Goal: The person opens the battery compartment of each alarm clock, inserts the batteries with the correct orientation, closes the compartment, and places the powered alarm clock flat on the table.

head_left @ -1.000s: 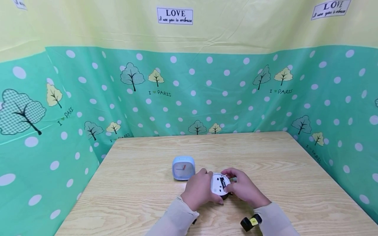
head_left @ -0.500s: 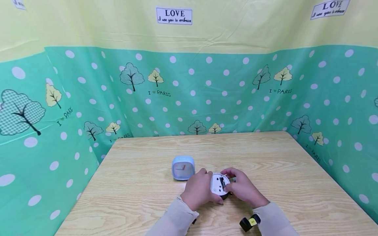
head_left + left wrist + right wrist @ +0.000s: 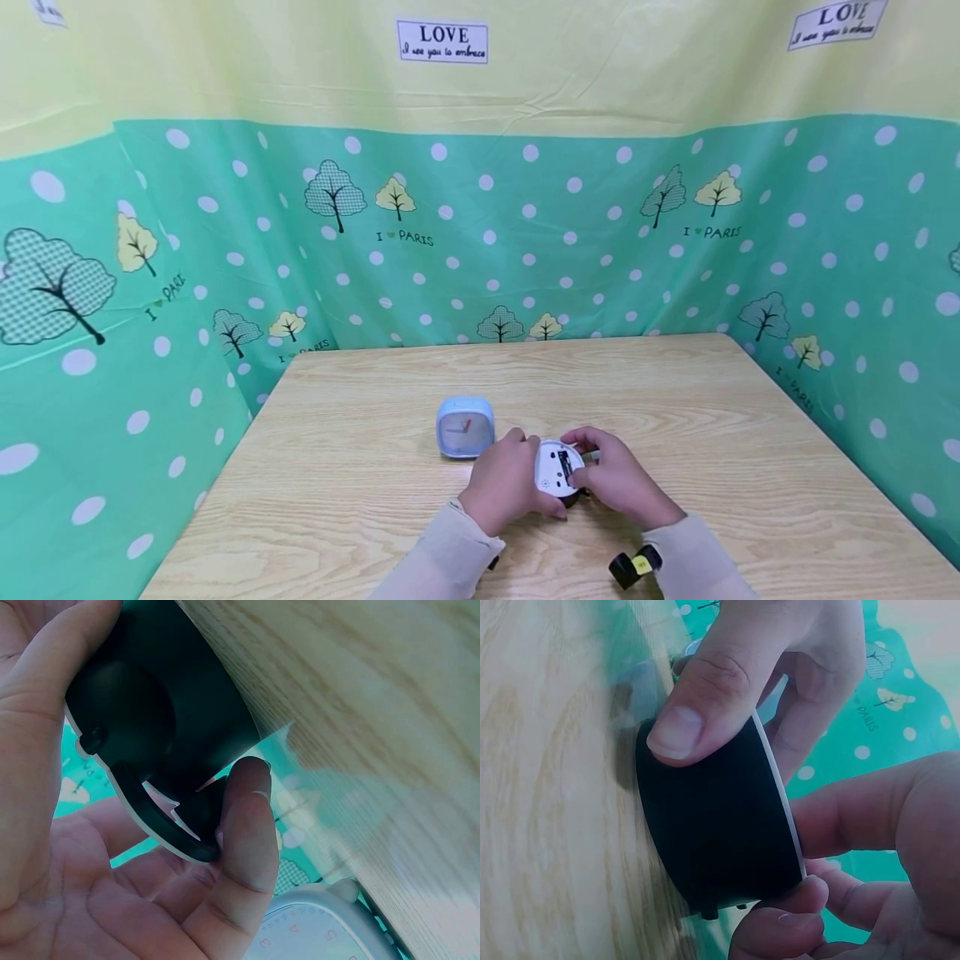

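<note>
An alarm clock with a white back [image 3: 551, 477] and a black body [image 3: 720, 817] stands tilted on the table, its back facing up toward me. A dark slot, seemingly a battery compartment [image 3: 566, 467], shows in that back. My left hand [image 3: 508, 485] grips the clock from the left, thumb on the black side. From the right, my right hand [image 3: 621, 477] holds the edge, with its thumb at the slot and a finger against the white back. A small greenish thing [image 3: 592, 456] shows by the right fingers; its kind is unclear. Feet and a handle-like part [image 3: 161, 821] appear in the left wrist view.
A light blue square clock [image 3: 466, 429] stands upright just left of and behind my left hand. The wooden table [image 3: 337, 467] is ringed by a green dotted curtain [image 3: 532, 250] at the back and sides. A black strap with a yellow label [image 3: 637, 567] hangs at my right wrist.
Both hands stay around the alarm clock in nearly the same place. The right thumb shifts very slightly at the slot; the blue clock has not moved.
</note>
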Available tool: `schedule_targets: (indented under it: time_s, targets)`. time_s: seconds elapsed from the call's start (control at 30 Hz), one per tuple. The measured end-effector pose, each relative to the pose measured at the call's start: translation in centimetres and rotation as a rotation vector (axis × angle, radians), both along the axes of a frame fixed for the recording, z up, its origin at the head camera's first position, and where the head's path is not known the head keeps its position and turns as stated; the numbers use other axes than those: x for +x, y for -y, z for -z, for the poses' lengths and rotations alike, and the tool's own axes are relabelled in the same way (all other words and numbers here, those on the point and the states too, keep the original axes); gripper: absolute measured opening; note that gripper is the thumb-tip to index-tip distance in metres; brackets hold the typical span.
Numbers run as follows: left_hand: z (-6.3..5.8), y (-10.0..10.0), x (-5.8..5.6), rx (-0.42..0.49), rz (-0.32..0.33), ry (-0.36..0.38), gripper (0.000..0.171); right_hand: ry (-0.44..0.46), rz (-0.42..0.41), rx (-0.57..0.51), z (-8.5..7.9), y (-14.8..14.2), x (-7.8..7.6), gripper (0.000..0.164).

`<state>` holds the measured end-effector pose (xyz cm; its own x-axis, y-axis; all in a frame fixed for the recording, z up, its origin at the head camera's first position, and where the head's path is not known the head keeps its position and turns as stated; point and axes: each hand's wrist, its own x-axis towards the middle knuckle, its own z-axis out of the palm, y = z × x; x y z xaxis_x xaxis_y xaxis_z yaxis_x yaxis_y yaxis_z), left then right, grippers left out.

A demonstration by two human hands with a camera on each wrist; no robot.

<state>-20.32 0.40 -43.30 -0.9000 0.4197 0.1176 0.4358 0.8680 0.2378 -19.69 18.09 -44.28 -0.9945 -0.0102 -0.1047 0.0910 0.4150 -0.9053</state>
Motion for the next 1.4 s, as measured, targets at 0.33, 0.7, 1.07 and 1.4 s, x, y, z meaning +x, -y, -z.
schedule_targets:
  time_s: [0.33, 0.7, 1.07, 1.4]
  targets:
    - [0.0, 0.0, 0.1, -0.003, 0.002, 0.003, 0.099, -0.013, 0.004, 0.036, 0.0, -0.1, 0.2, 0.055]
    - [0.2, 0.0, -0.1, -0.005, 0.005, 0.001, 0.101, -0.040, 0.123, 0.063, 0.0, -1.4, -0.3, 0.031]
    - [0.1, 0.0, 0.0, -0.017, 0.000, 0.021, 0.104, -0.060, 0.214, 0.240, 0.6, -2.6, -0.9, 0.026]
    - [0.2, 0.0, 0.0, -0.026, 0.006, 0.014, 0.103, -0.059, 0.216, 0.330, 1.2, -3.4, -1.0, 0.023]
